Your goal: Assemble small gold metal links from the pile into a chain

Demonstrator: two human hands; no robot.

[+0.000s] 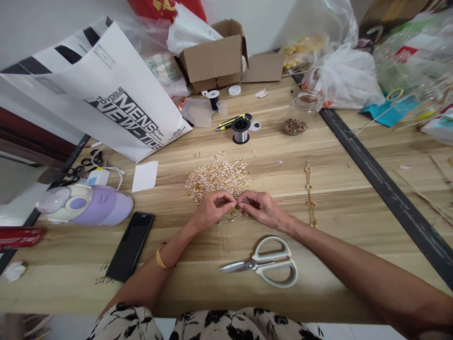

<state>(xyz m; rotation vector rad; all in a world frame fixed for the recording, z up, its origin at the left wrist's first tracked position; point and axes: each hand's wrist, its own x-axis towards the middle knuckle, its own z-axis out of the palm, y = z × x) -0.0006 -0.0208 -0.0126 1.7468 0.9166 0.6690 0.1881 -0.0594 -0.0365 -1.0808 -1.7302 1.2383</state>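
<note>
My left hand (214,208) and my right hand (261,208) meet with thumb and forefinger pinched, fingertips almost touching. What lies between the fingertips is too small to make out. Just below them a short beaded strand (229,220) rests near the table surface, and fine pale thread ends trail down from it. Right behind the hands spreads a loose pile of gold and pinkish beads (217,175). Closer to my body lie scissors with pale handles (260,265), their blades pointing left. To the right, a finished-looking gold chain (309,193) lies lengthwise.
A spool of wire (241,132), a yellow-black cutter (230,122) and a jar of small beads (296,125) stand behind the pile. At left are a phone (130,245), a purple bottle (102,204) and a large paper bag (130,104). A cardboard box (214,61) is at the back.
</note>
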